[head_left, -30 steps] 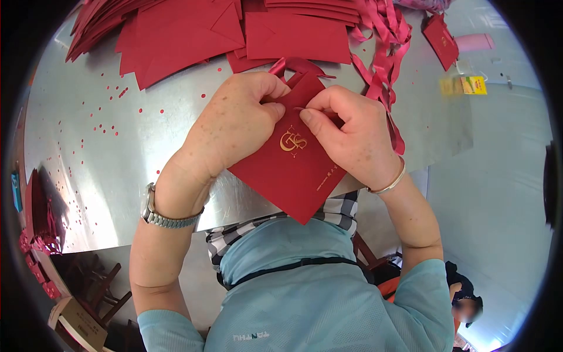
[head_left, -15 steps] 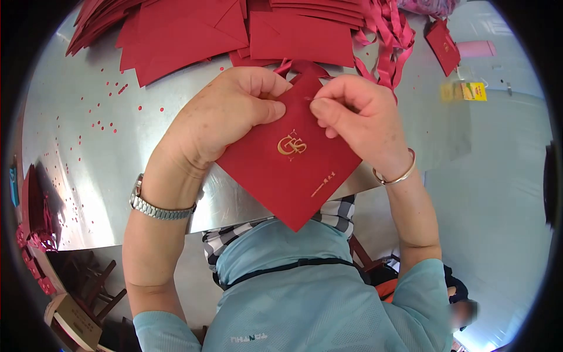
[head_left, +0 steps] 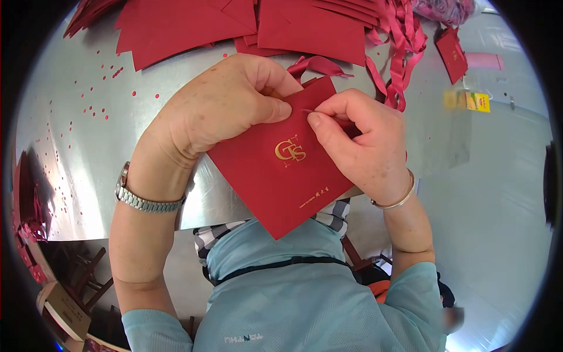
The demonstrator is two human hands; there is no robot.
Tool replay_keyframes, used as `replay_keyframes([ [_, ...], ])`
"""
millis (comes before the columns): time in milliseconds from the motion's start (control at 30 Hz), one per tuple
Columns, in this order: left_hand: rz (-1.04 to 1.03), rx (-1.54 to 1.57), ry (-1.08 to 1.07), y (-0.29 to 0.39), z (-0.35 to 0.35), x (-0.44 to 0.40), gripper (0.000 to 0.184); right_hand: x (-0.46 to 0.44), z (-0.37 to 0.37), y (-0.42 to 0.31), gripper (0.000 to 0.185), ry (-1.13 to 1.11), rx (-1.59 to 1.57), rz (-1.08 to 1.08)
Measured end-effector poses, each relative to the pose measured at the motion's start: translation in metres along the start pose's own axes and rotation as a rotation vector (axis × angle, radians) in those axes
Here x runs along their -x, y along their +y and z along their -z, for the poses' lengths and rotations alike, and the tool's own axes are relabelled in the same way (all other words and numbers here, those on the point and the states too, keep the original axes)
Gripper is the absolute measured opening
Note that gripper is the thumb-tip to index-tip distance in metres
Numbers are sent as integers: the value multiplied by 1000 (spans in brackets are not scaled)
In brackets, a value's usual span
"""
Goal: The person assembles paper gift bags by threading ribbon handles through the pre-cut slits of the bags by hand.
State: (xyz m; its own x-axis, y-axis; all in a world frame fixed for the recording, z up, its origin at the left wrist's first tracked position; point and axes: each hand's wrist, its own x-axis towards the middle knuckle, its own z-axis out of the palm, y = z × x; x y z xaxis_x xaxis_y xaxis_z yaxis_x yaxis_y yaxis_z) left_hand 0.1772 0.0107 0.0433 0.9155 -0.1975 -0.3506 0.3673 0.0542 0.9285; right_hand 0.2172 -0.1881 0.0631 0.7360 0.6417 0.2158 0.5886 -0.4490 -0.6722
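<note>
A flat red paper gift bag (head_left: 267, 182) with a gold logo and small gold lettering is held up, tilted, in front of me. My left hand (head_left: 226, 100) is closed on its upper left edge, thumb on the front face. Near the top of that face, my right hand (head_left: 369, 138) pinches the tip of a dark red ribbon (head_left: 308, 111) between thumb and forefinger. More ribbon (head_left: 322, 66) loops out behind the bag's top edge. How the ribbon passes through the bag is hidden by my fingers.
Stacked red bags (head_left: 187, 26) lie across the metal table's (head_left: 193, 205) far side, beside hanging loose ribbons (head_left: 404, 53). Red paper dots (head_left: 105, 110) are scattered at left. At right are another red bag (head_left: 451, 56) and a yellow packet (head_left: 478, 101).
The bag has turned somewhat and its lower corner has shifted left. A ribbon tip now shows at my right fingertips, and my right hand sits slightly lower. My left hand keeps its grip.
</note>
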Motion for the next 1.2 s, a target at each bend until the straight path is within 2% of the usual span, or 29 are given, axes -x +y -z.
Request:
replay_keyframes([
  [300,-1,-60,-19,1,1,0,22,-6,2,-3,10,-70,-38,-132],
  [400,-10,-65,-35,2,1,0,21,-4,8,-5,10,-126,-37,-44],
  [800,-15,-90,-9,0,-2,1,21,0,2,-3,11,1,-28,-47],
  [933,-31,-106,-2,-2,-4,-1,21,-3,3,-3,12,-29,15,-63],
  [1033,-56,-171,37,-5,-7,-2,20,-14,9,-2,9,-141,114,-23],
  [1100,-78,-221,70,-9,-10,-3,19,-21,12,1,7,-237,267,142],
  [1133,-163,-284,108,-11,-12,-3,22,-23,13,-2,7,-236,271,142],
  [1200,-251,-345,146,-11,-17,-1,25,-28,11,-10,10,-347,544,283],
])
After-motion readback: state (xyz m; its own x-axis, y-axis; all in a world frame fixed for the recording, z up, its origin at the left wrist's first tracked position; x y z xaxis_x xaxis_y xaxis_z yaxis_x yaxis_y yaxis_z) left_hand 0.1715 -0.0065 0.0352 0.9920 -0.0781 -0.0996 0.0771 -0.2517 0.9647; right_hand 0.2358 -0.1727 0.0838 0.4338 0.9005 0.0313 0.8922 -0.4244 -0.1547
